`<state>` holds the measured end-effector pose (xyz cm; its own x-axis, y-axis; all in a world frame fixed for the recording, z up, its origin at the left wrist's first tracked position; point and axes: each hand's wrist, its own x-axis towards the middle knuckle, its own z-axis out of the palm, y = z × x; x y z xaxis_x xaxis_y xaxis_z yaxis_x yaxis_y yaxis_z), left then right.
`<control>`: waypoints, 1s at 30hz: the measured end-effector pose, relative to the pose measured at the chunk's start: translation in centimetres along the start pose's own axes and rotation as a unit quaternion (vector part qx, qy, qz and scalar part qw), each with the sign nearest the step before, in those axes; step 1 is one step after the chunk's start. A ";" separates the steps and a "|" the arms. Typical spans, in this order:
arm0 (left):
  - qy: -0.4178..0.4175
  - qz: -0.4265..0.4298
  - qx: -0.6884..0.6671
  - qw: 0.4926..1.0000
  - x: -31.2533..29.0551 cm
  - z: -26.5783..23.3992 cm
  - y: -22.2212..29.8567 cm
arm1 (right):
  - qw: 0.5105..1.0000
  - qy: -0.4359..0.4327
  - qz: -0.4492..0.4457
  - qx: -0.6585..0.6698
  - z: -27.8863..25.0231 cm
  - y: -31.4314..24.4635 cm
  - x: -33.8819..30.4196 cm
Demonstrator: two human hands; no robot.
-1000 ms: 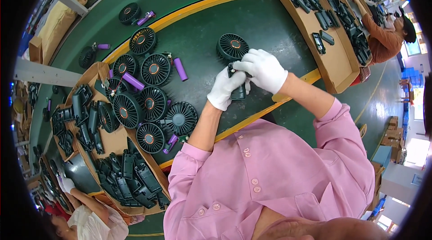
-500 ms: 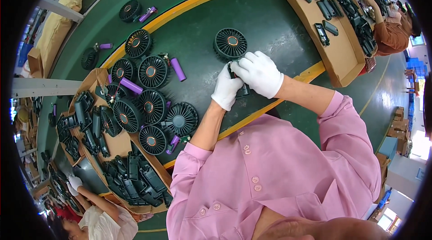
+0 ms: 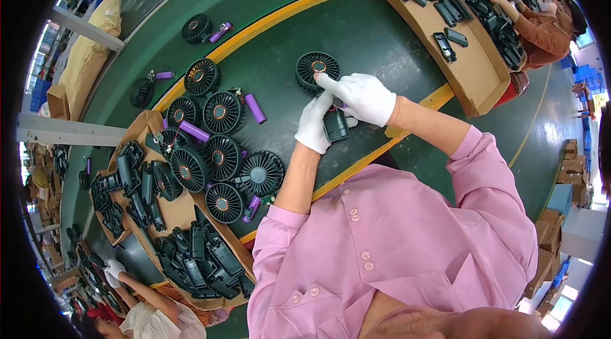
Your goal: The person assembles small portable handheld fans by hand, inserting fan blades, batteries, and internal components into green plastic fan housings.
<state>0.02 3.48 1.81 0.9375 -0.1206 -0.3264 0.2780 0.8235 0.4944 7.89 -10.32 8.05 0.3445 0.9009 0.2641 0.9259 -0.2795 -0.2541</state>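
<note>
Dark fan [image 3: 309,63] held at the green table [image 3: 385,43]
The left hand [image 3: 313,126] has its fingers closed around the handle [image 3: 336,128]; the right hand [image 3: 368,100] bends over its top, but I cannot tell whether its fingers pinch.

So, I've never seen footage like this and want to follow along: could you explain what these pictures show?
There is no machine here, only a person's two hands in white gloves. The view comes from a wide camera on that person's head, looking down, so straight edges look bent. The left hand holds a dark handle below a round fan. The right hand is close against it, though what its fingertips grip is hidden. On the green table, to the left, are more fans and purple cylinders. Cardboard boxes on both sides hold dark plastic parts.
</note>
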 end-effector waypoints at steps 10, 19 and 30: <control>0.083 0.115 -0.005 0.990 0.1 -0.8 -1.2 | 0.980 0.078 0.169 0.074 -0.9 -3.8 -3.0; 0.084 0.102 -0.024 0.991 -0.5 0.2 -0.9 | 0.986 0.140 0.048 -0.082 0.7 -5.8 -3.0; 0.121 0.084 0.058 0.987 -0.5 0.6 -0.7 | 0.998 0.012 0.057 -0.013 1.4 -4.7 -2.6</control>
<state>-0.52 2.62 2.10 0.8989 0.1590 -0.4083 0.1590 0.7500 0.6421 2.42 -10.89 7.22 0.4505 0.8550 0.2570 0.8843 -0.3879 -0.2598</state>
